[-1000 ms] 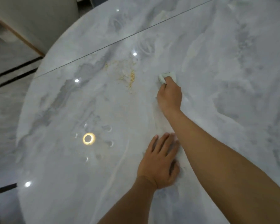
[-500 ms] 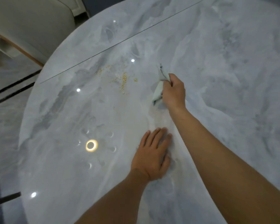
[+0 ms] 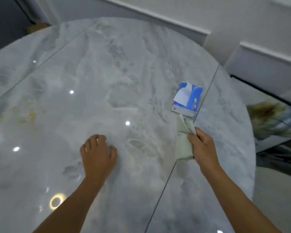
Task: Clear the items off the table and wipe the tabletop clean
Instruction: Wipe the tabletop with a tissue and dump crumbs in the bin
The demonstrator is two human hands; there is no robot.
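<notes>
One swing carries the right hand (image 3: 203, 145), gripping the cloth (image 3: 183, 143), away from the crumbs (image 3: 29, 115) to just beside the blue packet (image 3: 187, 100). The left hand (image 3: 97, 152) rests loosely curled and empty on the surface (image 3: 124, 64). Crumbs stay unwiped; clearing the packet looks next.

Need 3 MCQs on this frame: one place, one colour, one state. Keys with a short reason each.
1. Where do the crumbs lie relative to the left hand?
A. away to its left
B. right under its palm
C. on a plate

2. What colours is the packet?
A. red and black
B. blue and white
C. all green

3. What is the right hand doing?
A. lying flat, empty
B. gripping the cloth
C. lifting a cup

Key:
1 A: the yellowish specks sit near the left side of the table, well apart from the hand.
2 B: blue panels and white panels show on its face.
3 B: its fingers curl round the pale cloth.
</notes>
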